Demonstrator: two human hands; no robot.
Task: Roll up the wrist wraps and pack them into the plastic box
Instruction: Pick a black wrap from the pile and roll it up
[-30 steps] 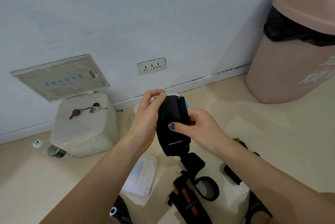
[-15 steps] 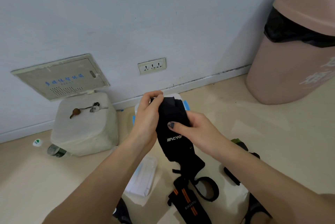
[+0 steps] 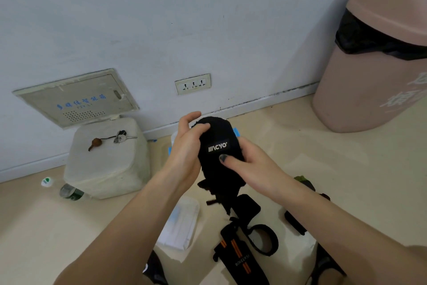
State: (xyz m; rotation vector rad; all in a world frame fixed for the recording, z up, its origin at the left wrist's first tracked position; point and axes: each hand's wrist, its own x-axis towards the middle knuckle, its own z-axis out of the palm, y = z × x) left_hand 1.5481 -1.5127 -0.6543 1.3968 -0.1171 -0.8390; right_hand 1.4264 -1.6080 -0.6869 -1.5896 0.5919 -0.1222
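The left hand curls round the top of a black wrist wrap held above the floor, while the right hand pinches it, thumb on the front. The tail hangs loose; if either grip eases, the roll could spring open. Behind it, mostly hidden, is what seems to be the plastic box. An orange-striped wrap lies unrolled on the floor.
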